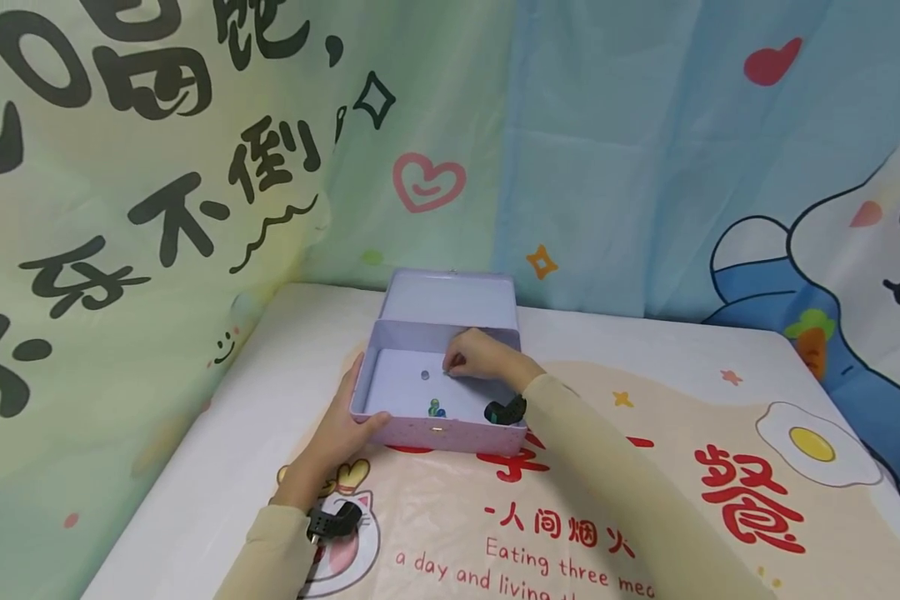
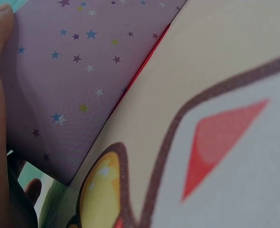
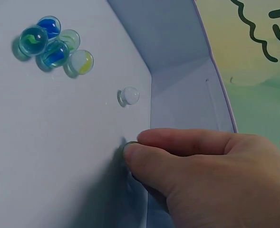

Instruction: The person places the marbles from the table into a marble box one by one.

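Note:
A lilac tin box (image 1: 390,431) with a star pattern stands on the table, its lid (image 1: 450,298) tipped back. My left hand (image 1: 342,421) grips the front left corner, thumb over the front rim and fingers along the side. Inside the box, my right hand (image 1: 480,354) pinches a glass marble (image 3: 130,143) between thumb and fingertips, low over the floor; most of the marble is hidden. One clear marble (image 3: 130,95) lies apart nearby. Several blue, green and yellow-streaked marbles (image 3: 55,52) sit bunched on the box floor, by the front wall in the head view.
A printed cloth (image 1: 645,367) with red lettering and a fried egg picture covers the table. Patterned curtains (image 1: 585,150) hang along the back and left side. Black bands (image 1: 335,522) circle both wrists.

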The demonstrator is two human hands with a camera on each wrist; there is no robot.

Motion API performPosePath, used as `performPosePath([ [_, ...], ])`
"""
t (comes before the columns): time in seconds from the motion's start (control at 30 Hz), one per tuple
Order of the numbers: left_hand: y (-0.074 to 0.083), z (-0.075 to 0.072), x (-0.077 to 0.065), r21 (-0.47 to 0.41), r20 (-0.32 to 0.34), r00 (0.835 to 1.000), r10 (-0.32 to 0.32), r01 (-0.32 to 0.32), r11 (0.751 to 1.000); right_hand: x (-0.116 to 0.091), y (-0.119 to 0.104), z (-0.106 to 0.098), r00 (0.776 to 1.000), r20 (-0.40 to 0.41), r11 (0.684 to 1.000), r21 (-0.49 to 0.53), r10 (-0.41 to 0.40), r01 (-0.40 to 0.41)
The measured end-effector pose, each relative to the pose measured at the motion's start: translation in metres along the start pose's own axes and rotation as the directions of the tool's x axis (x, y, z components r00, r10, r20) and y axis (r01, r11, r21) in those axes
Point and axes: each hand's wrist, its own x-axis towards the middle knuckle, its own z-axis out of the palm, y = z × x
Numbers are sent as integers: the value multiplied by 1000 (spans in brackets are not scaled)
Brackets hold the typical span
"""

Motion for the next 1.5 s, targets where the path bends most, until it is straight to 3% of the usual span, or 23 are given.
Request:
performPosePath([
  [0.3, 1, -3, -3, 23, 3, 1000, 0, 0, 1000, -1, -4, 2, 999, -8, 999, 16, 38, -38],
  [0.47, 2, -2, -1, 17, 4, 1000, 12, -13, 1000, -2, -6, -5, 999, -50, 994, 107, 18, -12],
  [0.63, 1, 3, -3, 0, 18, 1000, -4, 4, 1000, -10, -7, -17, 997, -74, 977, 212, 16, 0],
  [0.83, 1, 4, -2, 25, 12, 1000, -10, 10, 1000, -26, -11, -46, 989, -146, 969, 244, 9, 27],
  [1.13, 4, 0, -1, 37, 3, 1000, -29, 29, 999, -75, -13, -75, 965, -263, 970, 237, 8, 56],
  [1.5, 5, 0, -1, 41, -3, 1000, -25, 25, 999, -149, 10, -63, 929, -334, 968, 238, 161, -83],
])
